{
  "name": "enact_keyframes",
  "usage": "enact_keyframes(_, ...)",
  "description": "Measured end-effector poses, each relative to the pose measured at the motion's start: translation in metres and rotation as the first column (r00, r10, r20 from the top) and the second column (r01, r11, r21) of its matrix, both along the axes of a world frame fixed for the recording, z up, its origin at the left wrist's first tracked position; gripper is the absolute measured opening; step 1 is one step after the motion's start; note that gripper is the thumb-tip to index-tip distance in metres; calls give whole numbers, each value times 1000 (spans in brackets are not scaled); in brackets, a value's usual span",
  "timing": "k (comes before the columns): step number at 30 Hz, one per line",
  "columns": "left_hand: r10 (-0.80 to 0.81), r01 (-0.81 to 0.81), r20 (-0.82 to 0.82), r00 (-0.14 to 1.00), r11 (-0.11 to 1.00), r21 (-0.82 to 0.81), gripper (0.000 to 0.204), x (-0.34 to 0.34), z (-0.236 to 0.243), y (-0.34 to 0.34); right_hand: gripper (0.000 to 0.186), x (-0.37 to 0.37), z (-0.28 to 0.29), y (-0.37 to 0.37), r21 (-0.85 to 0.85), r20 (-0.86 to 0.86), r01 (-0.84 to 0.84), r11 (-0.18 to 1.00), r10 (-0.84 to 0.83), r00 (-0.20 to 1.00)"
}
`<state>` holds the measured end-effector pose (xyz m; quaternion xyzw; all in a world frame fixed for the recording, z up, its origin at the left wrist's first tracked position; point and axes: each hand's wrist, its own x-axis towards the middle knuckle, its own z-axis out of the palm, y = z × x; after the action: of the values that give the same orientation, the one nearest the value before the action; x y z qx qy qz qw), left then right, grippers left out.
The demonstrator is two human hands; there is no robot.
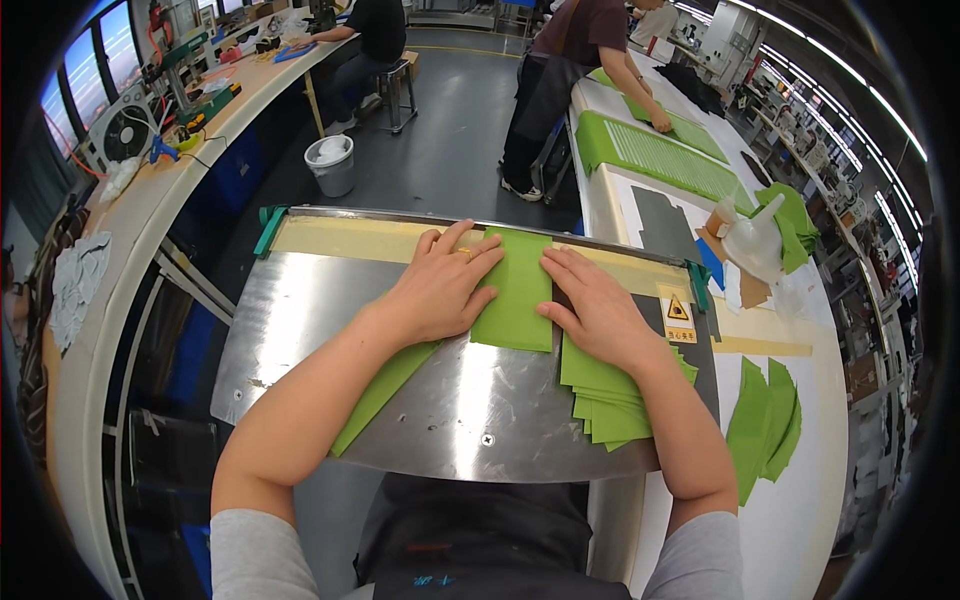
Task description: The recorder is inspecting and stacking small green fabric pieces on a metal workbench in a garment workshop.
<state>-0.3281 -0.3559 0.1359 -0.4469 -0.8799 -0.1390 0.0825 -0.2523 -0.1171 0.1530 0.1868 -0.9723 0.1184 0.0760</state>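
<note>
A green rectangular panel of leather-like sheet lies flat on a shiny metal plate, its far end at the plate's back edge. My left hand rests on the panel's left side, fingers stretched out. On the panel's right edge lie the fingertips of my right hand, spread flat with the thumb apart. Under my left forearm, a longer green strip slants across the plate. Beneath my right wrist sits a fanned stack of green pieces, partly hidden by the arm.
Green clamps stand at the plate's back corners. To the right, a white table holds loose green pieces and a white dispenser. A person works there at the back. A bench with tools runs along the left, near a bin.
</note>
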Motion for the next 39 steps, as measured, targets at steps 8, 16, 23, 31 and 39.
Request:
enact_keyframes(8, 1, -3, 50, 999, 1000, 26, 47, -2, 0, 3, 55, -8, -8, 6, 15, -50, 2, 1000, -1, 999)
enact_keyframes(16, 22, -25, 37, 999, 997, 67, 51, 1, -4, 2, 52, -8, -7, 8, 19, -38, 26, 999, -25, 999)
enact_keyframes(23, -7, -8, 83, 997, 984, 180, 58, -8, -12, -2, 51, -6, -6, 6, 22, -49, 13, 1000, -12, 999)
enact_keyframes(31, 5, 2, -53, 999, 991, 136, 58, -6, -7, 1, 50, -7, -12, 8, 40, -112, 25, 999, -20, 993)
enact_keyframes(39, 11, -15, 27, 1000, 989, 144, 54, 0, 1, 2, 46, -2, 3, 0, 21, -75, 54, 998, -53, 996)
